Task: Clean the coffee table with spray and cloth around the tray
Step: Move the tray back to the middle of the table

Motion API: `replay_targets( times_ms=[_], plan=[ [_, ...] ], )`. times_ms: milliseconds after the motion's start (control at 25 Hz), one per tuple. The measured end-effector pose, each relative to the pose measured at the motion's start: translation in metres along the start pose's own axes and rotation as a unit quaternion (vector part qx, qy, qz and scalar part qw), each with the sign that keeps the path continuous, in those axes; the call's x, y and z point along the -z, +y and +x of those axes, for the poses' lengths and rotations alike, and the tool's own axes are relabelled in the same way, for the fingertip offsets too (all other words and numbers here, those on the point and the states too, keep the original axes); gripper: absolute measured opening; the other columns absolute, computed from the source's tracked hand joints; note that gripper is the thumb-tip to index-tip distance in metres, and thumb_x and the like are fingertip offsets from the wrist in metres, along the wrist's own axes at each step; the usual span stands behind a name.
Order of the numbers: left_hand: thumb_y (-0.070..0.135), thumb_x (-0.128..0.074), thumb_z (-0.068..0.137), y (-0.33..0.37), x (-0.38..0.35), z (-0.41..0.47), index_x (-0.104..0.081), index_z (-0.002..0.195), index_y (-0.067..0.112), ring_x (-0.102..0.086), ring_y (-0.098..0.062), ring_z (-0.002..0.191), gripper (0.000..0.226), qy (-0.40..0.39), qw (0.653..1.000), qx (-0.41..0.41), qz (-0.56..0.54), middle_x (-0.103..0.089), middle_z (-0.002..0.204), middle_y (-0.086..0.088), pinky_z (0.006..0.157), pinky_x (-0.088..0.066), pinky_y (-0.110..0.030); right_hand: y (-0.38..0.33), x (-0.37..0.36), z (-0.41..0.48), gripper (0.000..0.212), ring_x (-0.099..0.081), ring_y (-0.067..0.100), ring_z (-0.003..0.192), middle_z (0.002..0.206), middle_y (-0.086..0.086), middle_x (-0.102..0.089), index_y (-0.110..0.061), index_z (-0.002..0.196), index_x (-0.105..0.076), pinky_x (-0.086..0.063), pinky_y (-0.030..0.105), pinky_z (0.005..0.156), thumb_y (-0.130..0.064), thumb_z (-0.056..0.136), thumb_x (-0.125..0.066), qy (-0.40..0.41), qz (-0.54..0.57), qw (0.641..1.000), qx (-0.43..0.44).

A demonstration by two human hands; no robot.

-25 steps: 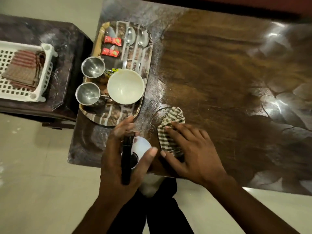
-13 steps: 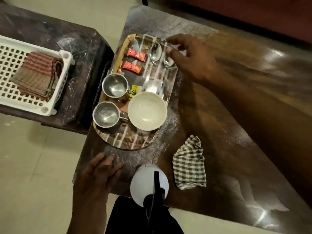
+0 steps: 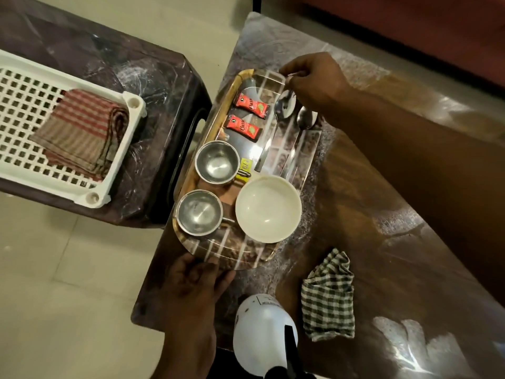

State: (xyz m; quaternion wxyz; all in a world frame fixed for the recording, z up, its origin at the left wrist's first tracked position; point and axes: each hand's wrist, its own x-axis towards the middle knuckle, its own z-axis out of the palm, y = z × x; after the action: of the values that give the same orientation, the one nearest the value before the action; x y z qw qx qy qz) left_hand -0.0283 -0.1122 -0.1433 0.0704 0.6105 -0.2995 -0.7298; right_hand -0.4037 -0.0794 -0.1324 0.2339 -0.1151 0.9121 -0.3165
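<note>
Here both hands, left hand [image 3: 195,277] and right hand [image 3: 314,80], seemingly pinch one tray [image 3: 306,170]: two cups, two spoons.

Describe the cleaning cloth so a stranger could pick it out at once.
Start at the coffee table and find the tray of cups. The cloth lies crumpled on the tabletop beside the white spray bottle. It is green-and-white checked, unlike the folded striped cloth in the white basket.

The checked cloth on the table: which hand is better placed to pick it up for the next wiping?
Probably the left hand. It grips the near rim of the tray, closer to the checked cloth. The right hand holds the tray's far end, beyond the bowl.
</note>
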Motion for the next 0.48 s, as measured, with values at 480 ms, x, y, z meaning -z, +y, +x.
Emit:
replay_targets(
  times_ms=[480],
  plan=[
    [-0.016,-0.061,0.100,0.080,0.016,-0.058,-0.060,0.130,-0.003,-0.078,-0.015,0.063,0.033,-0.026,0.989,-0.092,0.111,-0.078,0.089,-0.015,0.057,-0.067,-0.025,-0.016,0.097,-0.084,0.020,-0.079,0.018,0.084,0.097,0.005,-0.081,-0.019,0.104,-0.081,-0.068,0.034,0.077,-0.003,0.099,-0.069,0.059,0.163,0.979,-0.103]
  ],
)
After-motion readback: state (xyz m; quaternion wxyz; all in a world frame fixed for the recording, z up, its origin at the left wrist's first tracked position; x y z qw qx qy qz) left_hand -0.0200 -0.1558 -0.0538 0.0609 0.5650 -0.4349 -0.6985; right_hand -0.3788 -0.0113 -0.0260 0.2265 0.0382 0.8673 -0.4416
